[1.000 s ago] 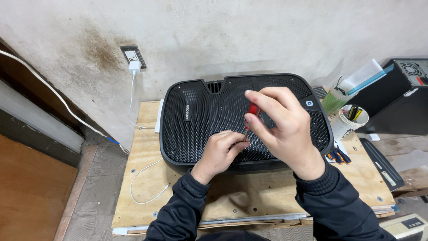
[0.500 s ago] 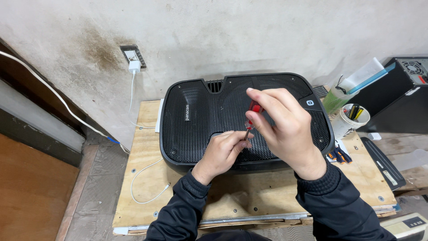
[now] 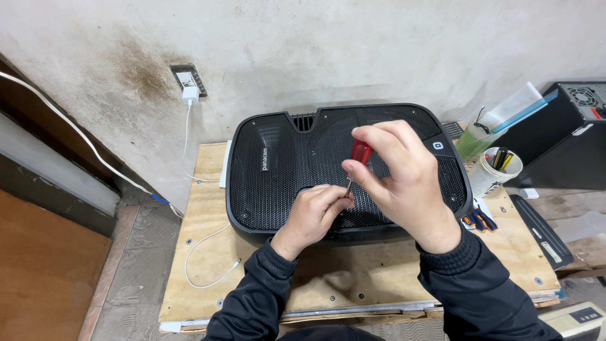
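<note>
Far left: white cable (image 3: 76,136) running down along the dark wooden trim, and a white charger plug (image 3: 190,95) seated in the wall socket (image 3: 187,77), its thin white cord (image 3: 205,252) trailing down onto the pale plywood worktop (image 3: 202,265). At the middle of that worktop, lying flat: large black rounded device with a perforated mesh cover (image 3: 278,170), reaching back to the stained wall.

On the front middle of the mesh: left hand (image 3: 314,211), fingers curled inward and pinched around the thin metal shaft of the screwdriver near its tip, knuckles resting on the cover. Just above and to the right: right hand (image 3: 394,177), fingers clenched around the red-handled screwdriver (image 3: 360,151), handle upright and slightly tilted, shaft pointing down into the mesh between both hands. Black sleeves on both arms.

Further right, beside the device: small orange-and-black tool (image 3: 478,220) at the worktop edge, white plastic cup holding pens and tools (image 3: 494,172), and a black metal computer case (image 3: 568,136) at the far right.
</note>
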